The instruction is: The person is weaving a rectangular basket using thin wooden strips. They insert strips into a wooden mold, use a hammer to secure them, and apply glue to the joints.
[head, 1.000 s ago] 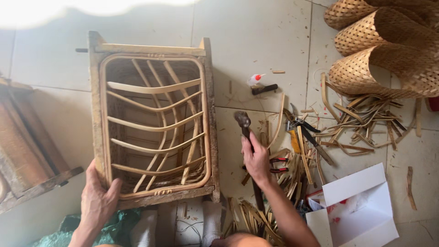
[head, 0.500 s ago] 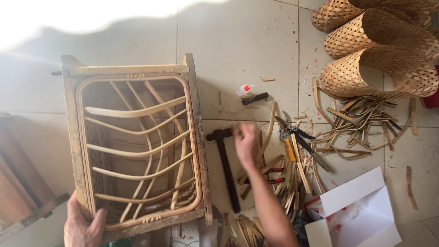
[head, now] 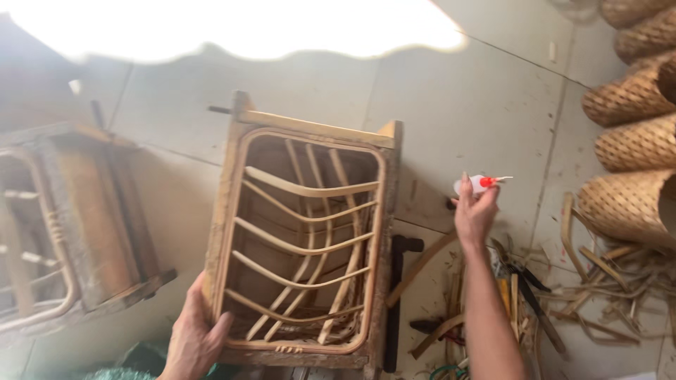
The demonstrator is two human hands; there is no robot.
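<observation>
A wooden frame with curved rattan slats [head: 303, 232] stands on the tiled floor in front of me. My left hand [head: 193, 338] grips its near left corner. My right hand [head: 475, 211] reaches out past the frame's right side and pinches a small white glue bottle with a red cap [head: 481, 184]. A black-handled hammer [head: 396, 295] lies on the floor against the frame's right edge, apart from my hand.
A second rattan frame [head: 63, 225] stands at the left. Woven baskets [head: 634, 141] are stacked at the right. Cane offcuts [head: 605, 281] and pliers [head: 524, 281] litter the floor at the lower right.
My right hand set the hammer down beside the frame, then reached farther out and picked up the small glue bottle. The view has shifted so the frame sits more to the centre.
</observation>
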